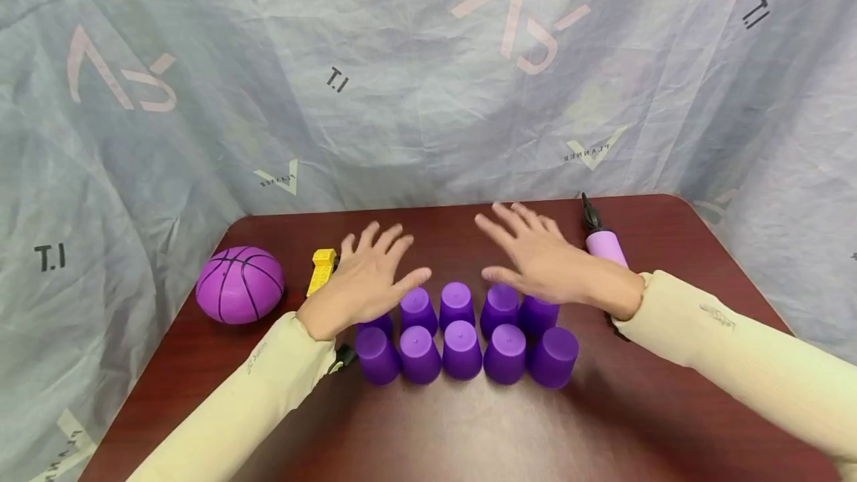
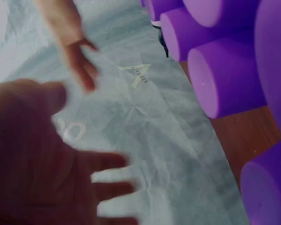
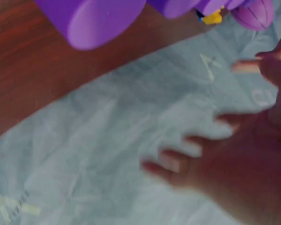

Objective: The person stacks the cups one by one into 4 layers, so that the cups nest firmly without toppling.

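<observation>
Purple cups (image 1: 462, 350) stand upside down on the table in two rows, several in each. My left hand (image 1: 368, 277) hovers over the left end of the back row, fingers spread and holding nothing. On the other side, my right hand (image 1: 535, 255) is held above the right end of that row, its fingers also spread and without anything in them. Part of the back row is hidden under both hands. In the left wrist view, several cups (image 2: 229, 77) lie beyond the blurred left hand (image 2: 61, 154); the right wrist view shows the blurred right hand (image 3: 225, 164) apart from the cups.
A purple basketball (image 1: 239, 285) sits at the table's left side. Near my left hand lies a yellow object (image 1: 322, 270), partly covered. A pink hand pump (image 1: 605, 246) with a black end lies behind my right wrist. Grey printed cloth (image 1: 402, 132) hangs behind the dark red table (image 1: 462, 437).
</observation>
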Motion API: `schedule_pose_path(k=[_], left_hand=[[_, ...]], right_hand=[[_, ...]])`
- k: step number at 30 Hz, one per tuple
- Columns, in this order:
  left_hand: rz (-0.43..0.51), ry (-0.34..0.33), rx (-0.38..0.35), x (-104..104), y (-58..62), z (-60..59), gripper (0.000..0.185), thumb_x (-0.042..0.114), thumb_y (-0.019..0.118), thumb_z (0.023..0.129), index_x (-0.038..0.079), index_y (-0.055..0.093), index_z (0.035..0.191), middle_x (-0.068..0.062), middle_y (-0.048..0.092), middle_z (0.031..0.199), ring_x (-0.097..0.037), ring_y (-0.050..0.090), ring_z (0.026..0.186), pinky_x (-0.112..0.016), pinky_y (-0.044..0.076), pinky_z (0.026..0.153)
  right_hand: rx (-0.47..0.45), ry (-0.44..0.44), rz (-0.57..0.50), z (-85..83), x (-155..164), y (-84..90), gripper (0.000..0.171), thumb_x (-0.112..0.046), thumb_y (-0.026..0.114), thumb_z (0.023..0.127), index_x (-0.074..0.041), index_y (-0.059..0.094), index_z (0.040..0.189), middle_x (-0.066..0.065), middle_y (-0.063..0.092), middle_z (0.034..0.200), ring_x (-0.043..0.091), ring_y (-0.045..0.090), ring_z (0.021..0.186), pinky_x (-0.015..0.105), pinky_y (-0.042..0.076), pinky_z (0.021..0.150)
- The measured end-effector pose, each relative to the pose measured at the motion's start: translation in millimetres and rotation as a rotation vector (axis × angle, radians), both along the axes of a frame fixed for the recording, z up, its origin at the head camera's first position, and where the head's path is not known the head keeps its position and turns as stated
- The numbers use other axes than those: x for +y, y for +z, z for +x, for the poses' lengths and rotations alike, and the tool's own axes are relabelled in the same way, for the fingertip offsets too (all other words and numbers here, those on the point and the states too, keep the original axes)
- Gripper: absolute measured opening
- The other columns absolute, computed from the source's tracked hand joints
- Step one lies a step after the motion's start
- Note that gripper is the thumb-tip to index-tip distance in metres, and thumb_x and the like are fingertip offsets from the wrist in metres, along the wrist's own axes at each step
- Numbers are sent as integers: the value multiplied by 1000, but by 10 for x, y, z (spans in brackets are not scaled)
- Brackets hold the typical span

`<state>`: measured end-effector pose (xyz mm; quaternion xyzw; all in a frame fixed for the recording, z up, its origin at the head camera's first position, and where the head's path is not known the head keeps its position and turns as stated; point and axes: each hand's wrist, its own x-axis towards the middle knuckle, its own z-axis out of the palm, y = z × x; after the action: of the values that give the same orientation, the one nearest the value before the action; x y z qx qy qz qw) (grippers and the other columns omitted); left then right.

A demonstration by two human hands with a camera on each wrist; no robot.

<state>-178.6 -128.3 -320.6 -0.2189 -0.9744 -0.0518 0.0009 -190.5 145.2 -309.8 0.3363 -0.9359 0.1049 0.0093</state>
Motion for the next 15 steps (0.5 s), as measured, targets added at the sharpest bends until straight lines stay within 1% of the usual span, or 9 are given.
schedule_pose_path(k=[2,3,5,7,9,11,15], left_hand=[[-26,-70,-30,-15,-23,5,62,60,45,92,12,53,130,-8,50,130,-33,38,121,-52,30,95],[-39,-105,-41,-18,-41,6,54,56,51,91,12,57,122,-6,55,118,-30,43,112,-47,34,89],[-59,-164,-54,-18,-78,7,43,49,60,88,13,60,110,-1,57,100,-24,46,96,-40,39,78],[-72,-202,-52,-9,-115,6,38,45,66,86,13,61,105,2,56,92,-21,45,87,-35,39,72],[-85,-221,-47,3,-148,3,36,43,69,84,13,61,102,2,57,89,-19,45,83,-33,40,69],[-97,-226,-49,14,-177,0,35,41,72,82,14,60,102,3,57,90,-18,46,81,-31,40,68],[-90,-210,-64,23,-219,-1,35,39,75,80,15,57,99,4,56,88,-17,48,80,-30,42,67]], right_hand=[[-36,108,9,-20,-44,-75,64,-41,59,92,-12,37,145,18,32,147,39,29,131,59,28,98],[-52,160,12,-28,-76,-111,58,-36,62,91,-12,44,140,16,39,141,36,36,126,56,33,95],[-80,251,12,-43,-148,-176,42,-27,67,88,-12,56,126,9,51,127,29,46,113,49,40,87],[-93,309,23,-58,-229,-219,30,-22,71,86,-13,61,113,2,55,111,23,48,101,42,41,79],[-93,332,36,-74,-304,-242,24,-20,73,83,-15,62,103,-1,55,99,20,48,92,38,42,74],[-85,328,50,-89,-364,-253,22,-20,76,80,-16,62,96,-4,54,91,18,49,86,36,42,70],[-70,278,64,-116,-456,-261,24,-26,80,75,-18,61,87,-6,56,84,15,51,79,33,44,64]])
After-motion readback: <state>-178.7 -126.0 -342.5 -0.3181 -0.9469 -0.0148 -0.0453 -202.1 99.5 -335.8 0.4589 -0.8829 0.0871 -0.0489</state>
